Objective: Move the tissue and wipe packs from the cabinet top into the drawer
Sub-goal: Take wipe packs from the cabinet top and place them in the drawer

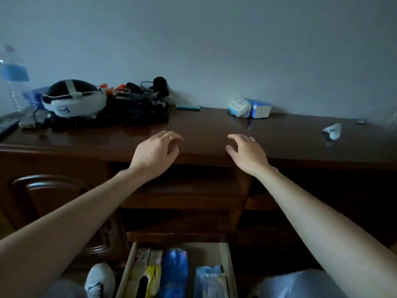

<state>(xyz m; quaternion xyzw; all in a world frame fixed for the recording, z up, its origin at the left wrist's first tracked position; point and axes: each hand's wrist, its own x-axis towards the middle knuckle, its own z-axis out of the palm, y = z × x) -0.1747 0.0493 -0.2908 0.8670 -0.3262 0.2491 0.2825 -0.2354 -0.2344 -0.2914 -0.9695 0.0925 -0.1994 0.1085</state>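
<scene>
Above the front edge of the cabinet top, both of my hands hover with nothing in them. My left hand has its fingers loosely curled, its grip closed on nothing; my right hand is spread, fingers relaxed and apart, likewise holding nothing. Neither hand touches a pack. Toward the back of the surface, close to the wall, two blue-and-white tissue packs lie side by side, touching or nearly so; they are beyond my right hand and well apart from it. Further right lies a small white crumpled item; I cannot tell whether it is a wipe pack. On the left of the surface sit a white headset, a tangle of black cables and a water bottle, none of which belong to the task. Below, the drawer stands pulled out between my forearms. It already contains several packs: a blue pack in the middle, a pale blue pack to its right, and yellow-and-white packets to its left. I judge the task partly complete: the drawer is open and stocked, but the two packs at the back wall are not yet moved. The remaining step calls for a reach across the surface to those packs, then a transfer down into the drawer.
</scene>
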